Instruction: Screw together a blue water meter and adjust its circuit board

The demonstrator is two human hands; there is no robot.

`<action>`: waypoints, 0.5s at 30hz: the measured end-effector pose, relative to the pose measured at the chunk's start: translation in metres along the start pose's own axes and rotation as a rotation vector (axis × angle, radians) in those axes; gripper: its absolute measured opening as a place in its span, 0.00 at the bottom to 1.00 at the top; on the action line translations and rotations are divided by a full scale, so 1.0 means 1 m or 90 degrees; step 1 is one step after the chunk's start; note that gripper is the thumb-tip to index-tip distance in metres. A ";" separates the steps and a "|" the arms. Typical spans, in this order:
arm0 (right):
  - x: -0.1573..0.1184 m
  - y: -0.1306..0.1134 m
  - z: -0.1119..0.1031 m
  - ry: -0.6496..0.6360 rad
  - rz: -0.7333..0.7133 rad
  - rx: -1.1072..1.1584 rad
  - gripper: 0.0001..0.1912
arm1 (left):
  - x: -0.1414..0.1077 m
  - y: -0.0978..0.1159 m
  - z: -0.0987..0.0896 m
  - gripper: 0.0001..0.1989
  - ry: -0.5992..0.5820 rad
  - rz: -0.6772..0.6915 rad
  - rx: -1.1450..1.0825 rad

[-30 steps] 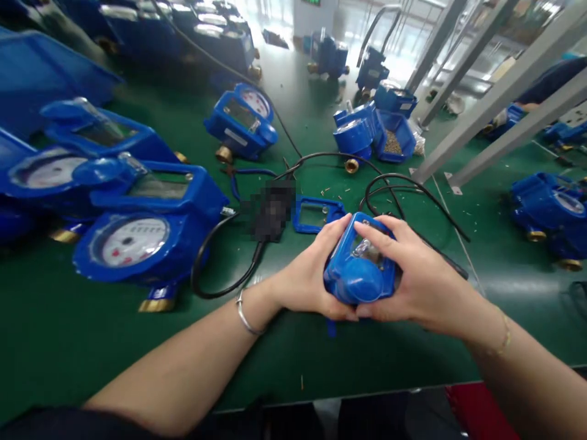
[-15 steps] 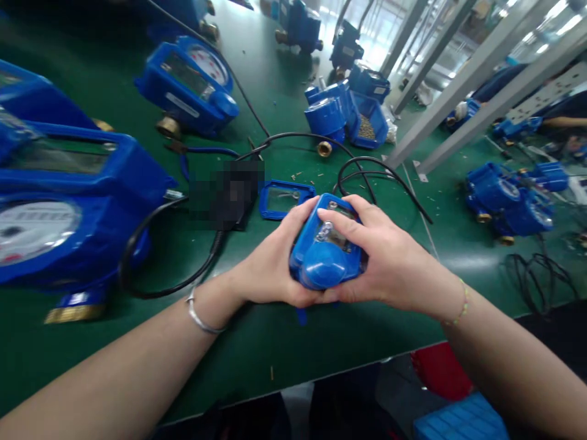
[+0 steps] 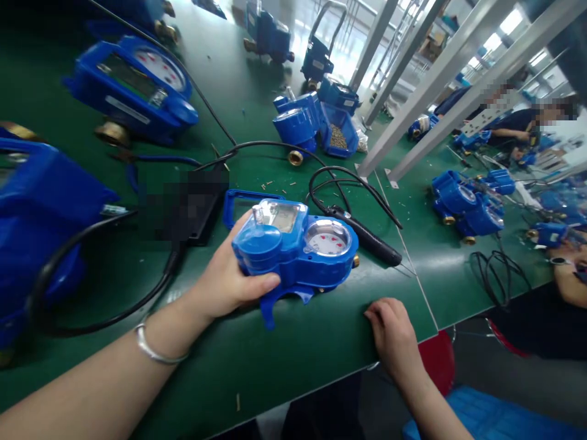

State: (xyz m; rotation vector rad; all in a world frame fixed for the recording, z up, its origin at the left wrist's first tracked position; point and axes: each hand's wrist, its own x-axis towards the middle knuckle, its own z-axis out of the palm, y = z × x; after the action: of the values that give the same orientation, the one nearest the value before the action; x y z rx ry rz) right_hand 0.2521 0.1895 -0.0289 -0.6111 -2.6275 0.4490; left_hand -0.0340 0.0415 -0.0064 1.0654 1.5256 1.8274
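Head view: a blue meter is being gripped between thumb and fingers of the left hand, over the green table. The right hand is being held, fingers curled inward, near the front edge

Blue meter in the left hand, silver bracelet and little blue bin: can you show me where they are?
Blue meter [image 3: 294, 252]: head view, the middle of its casing.
Silver bracelet [image 3: 149, 351]: head view, its band.
Little blue bin [image 3: 340, 152]: head view, its front wall.
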 end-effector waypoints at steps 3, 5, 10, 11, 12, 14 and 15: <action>0.001 -0.042 0.005 -0.056 -0.116 0.091 0.09 | -0.004 0.003 0.003 0.51 0.002 -0.003 0.018; 0.004 -0.075 0.011 -0.122 -0.258 0.158 0.13 | -0.005 0.004 0.003 0.53 -0.001 -0.009 0.029; 0.019 -0.131 0.043 -0.183 -0.465 0.143 0.10 | -0.008 0.009 0.002 0.56 -0.020 0.007 0.059; 0.022 -0.136 0.052 -0.166 -0.472 0.127 0.08 | -0.009 0.010 0.002 0.56 -0.024 0.015 0.070; 0.023 -0.140 0.061 -0.142 -0.471 0.109 0.06 | -0.011 0.011 0.002 0.57 -0.029 0.023 0.079; 0.023 -0.147 0.080 -0.085 -0.445 0.065 0.10 | -0.013 0.013 0.001 0.58 -0.049 0.035 0.105; 0.022 -0.150 0.089 -0.060 -0.422 0.041 0.13 | -0.015 0.014 0.000 0.60 -0.066 0.039 0.124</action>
State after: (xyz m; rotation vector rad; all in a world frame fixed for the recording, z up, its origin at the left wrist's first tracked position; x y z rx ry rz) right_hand 0.1421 0.0533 -0.0408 0.3150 -2.6847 0.3509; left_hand -0.0243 0.0266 0.0035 1.2892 1.6502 1.6612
